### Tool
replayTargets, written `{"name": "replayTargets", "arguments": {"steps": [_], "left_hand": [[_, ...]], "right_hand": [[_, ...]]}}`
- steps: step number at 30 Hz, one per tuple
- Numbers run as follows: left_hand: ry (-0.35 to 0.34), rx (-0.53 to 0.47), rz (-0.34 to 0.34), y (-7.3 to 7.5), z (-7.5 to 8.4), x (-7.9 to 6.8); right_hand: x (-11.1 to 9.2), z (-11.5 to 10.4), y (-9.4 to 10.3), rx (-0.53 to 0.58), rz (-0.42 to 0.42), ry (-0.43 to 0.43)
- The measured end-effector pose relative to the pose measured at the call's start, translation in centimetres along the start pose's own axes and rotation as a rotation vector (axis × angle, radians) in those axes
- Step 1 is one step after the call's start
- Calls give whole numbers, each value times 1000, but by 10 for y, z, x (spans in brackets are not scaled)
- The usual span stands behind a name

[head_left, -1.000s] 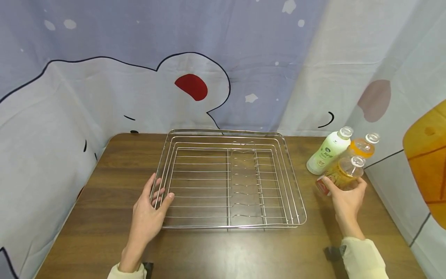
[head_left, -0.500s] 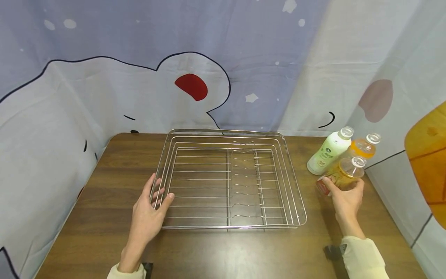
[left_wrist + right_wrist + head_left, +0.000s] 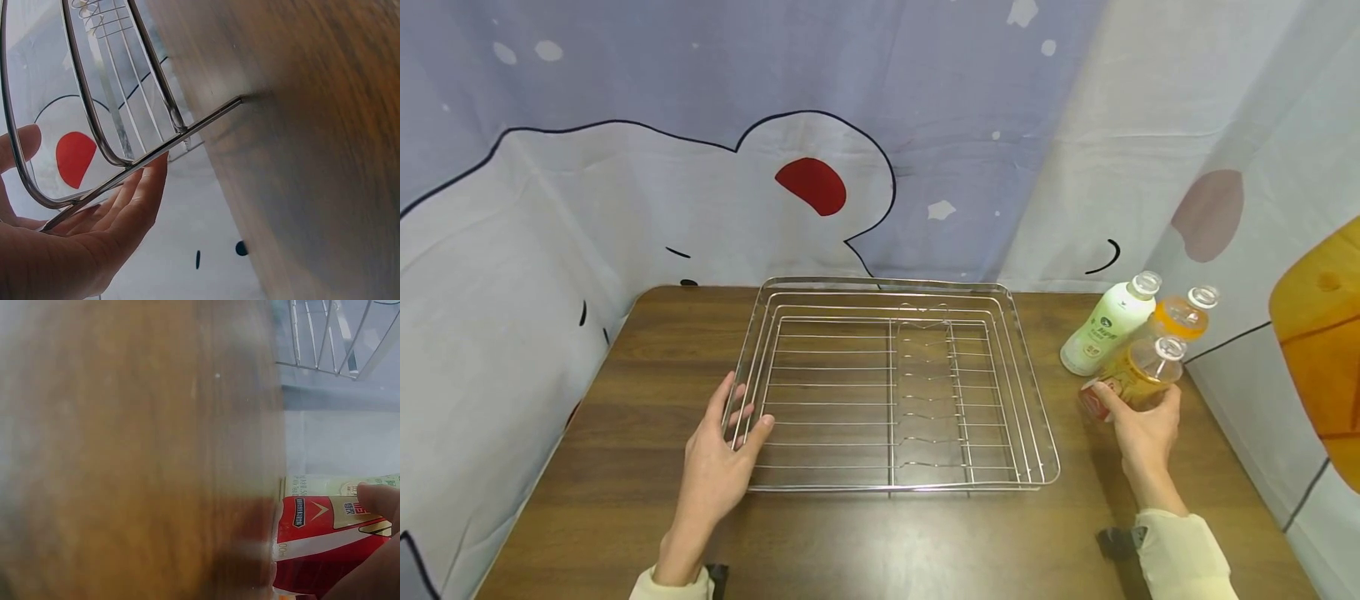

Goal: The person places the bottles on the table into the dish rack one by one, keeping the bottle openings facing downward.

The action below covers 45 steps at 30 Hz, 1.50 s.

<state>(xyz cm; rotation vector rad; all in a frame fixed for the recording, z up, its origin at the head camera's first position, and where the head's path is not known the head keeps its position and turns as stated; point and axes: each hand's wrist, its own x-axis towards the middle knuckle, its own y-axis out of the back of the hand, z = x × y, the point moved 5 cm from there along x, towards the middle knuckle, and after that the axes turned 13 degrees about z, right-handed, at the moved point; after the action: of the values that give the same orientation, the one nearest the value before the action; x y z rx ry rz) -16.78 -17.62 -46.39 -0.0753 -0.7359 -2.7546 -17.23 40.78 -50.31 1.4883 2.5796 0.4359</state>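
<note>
A metal wire dish rack point(image 3: 895, 489) stands in the middle of the wooden table. My left hand point(image 3: 717, 467) holds its left side, thumb inside the rim and fingers outside; the left wrist view shows the fingers under the rack's wire point(image 3: 187, 130). At the right, my right hand point(image 3: 1148, 437) grips a clear plastic bottle point(image 3: 1131, 379) with a red and yellow label, thumb on its near left side. The bottle is upright and uncapped. In the right wrist view its red label point(image 3: 319, 540) shows low by the tabletop; some fingers are hidden behind it.
A pale green bottle point(image 3: 1108, 329) and a clear bottle with an orange label point(image 3: 1180, 317) stand close behind the held one. Printed cloth point(image 3: 955, 167) hangs along the table's back and sides. Bare tabletop point(image 3: 925, 550) lies in front of the rack.
The fingers of my right hand have shifted slightly on the bottle. My left hand, the rack and the bottles stay in place.
</note>
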Motion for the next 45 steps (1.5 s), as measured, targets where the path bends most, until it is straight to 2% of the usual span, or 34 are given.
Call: {"name": "replayTargets", "arguments": {"steps": [7,17,23,30,34,42,45], "left_hand": [[-8,-1,-3,2,0,-1],[-15,6,-12,1,0,-2],[-12,5,-18,1,-1,-3],[-7,0,-7,1,-2,-2],[-27,3,-6,1,0,-2],[-66,3,-1,2,2,-3],[-66,4,0,2,2,-3]], "right_hand": [[-7,-1,3,35,-28,-2],[-29,-20,9,-5,-69,38],[-43,-31,10,108,-107,26],[-52,-41,12,201,-111,46],[-58,-47,14,273,-138,45],[-66,-82,32,224,-126,172],[-70,-99,36,324,-142,185]]}}
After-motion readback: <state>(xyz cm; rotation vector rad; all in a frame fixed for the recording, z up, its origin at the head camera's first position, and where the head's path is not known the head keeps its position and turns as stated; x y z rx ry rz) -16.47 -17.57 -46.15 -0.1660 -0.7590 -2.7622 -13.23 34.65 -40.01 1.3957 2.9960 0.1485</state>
